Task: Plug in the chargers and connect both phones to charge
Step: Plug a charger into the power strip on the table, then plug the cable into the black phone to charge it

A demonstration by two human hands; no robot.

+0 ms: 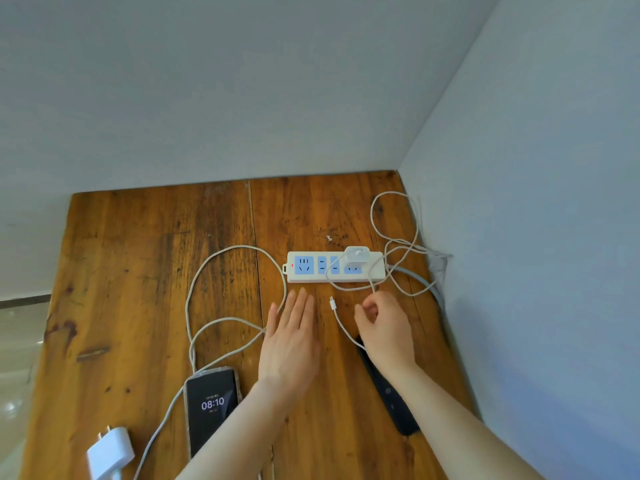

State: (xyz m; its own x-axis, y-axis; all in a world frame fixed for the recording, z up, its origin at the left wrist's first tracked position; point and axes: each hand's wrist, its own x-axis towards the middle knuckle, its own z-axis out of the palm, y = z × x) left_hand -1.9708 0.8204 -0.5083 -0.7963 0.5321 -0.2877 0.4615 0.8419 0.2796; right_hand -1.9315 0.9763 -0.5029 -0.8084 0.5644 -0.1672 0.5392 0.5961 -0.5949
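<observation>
I see the left hand (289, 344) spread flat, fingers extended, above the brown wooden desk (138, 306). The right hand (384, 327) pinches the thin white charging cable (341, 325) near the white power strip (334, 267). The lit black phone (211, 407) lies near left, the unplugged white charger (110, 452) beside it.

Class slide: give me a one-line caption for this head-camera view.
One charger sits in the power strip, another lies unplugged; both hands hover near a loose cable end.
</observation>
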